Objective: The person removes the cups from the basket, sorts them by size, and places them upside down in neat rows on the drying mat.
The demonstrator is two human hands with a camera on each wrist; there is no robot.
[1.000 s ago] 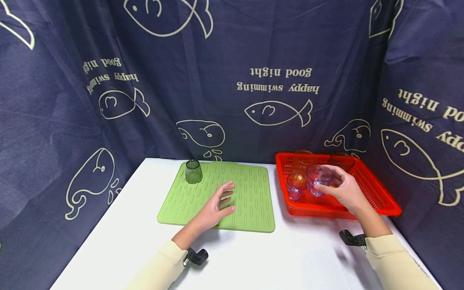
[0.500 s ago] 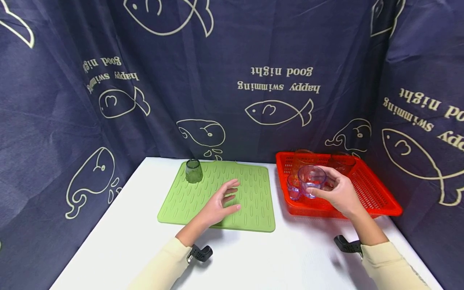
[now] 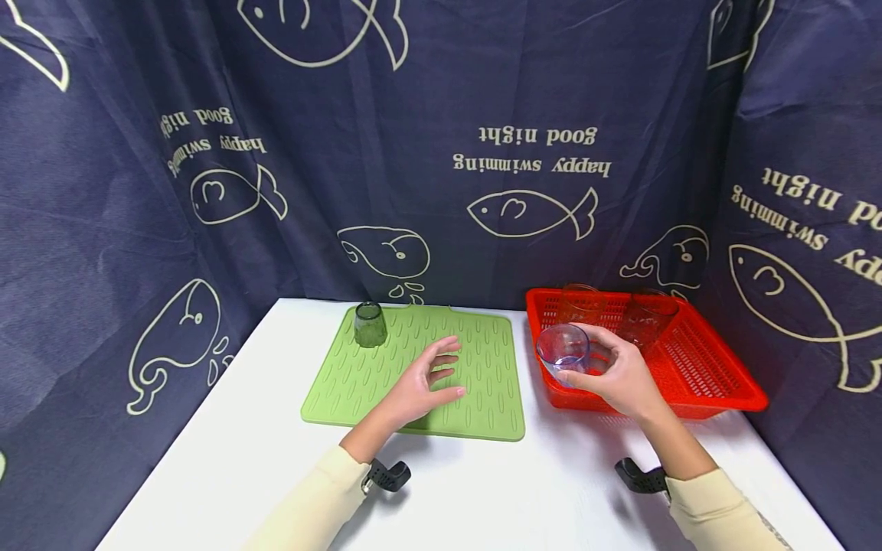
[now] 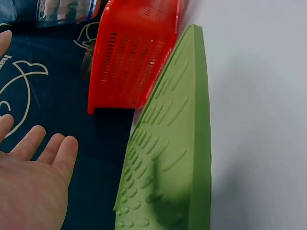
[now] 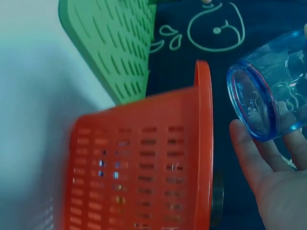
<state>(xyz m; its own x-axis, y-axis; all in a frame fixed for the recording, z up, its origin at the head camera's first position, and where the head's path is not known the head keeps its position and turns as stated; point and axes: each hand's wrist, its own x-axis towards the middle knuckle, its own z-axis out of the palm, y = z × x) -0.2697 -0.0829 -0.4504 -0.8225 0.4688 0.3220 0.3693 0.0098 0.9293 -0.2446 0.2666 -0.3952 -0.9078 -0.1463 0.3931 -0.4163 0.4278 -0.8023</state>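
Note:
My right hand (image 3: 615, 376) grips a clear blue-tinted cup (image 3: 563, 346), fingers behind it and thumb in front. It hangs over the left front rim of the red basket, mouth up. In the right wrist view the base of the blue-tinted cup (image 5: 252, 100) shows beside the fingers (image 5: 249, 153). My left hand (image 3: 422, 386) hovers over the green drying mat (image 3: 482, 398), its fingers spread and nothing in them. A dark green glass (image 3: 370, 327) stands upside down at the mat's far left corner.
The red slotted basket (image 3: 730, 383) stands right of the mat. An amber-tinted glass (image 3: 582, 300) and a dark glass (image 3: 648, 317) are inside at its back. A dark blue curtain (image 3: 441, 153) closes off the back and sides of the white table (image 3: 496, 490).
The right hand has carried the blue-tinted cup leftward from over the basket's inside to its left front rim. My left hand has drifted slightly right.

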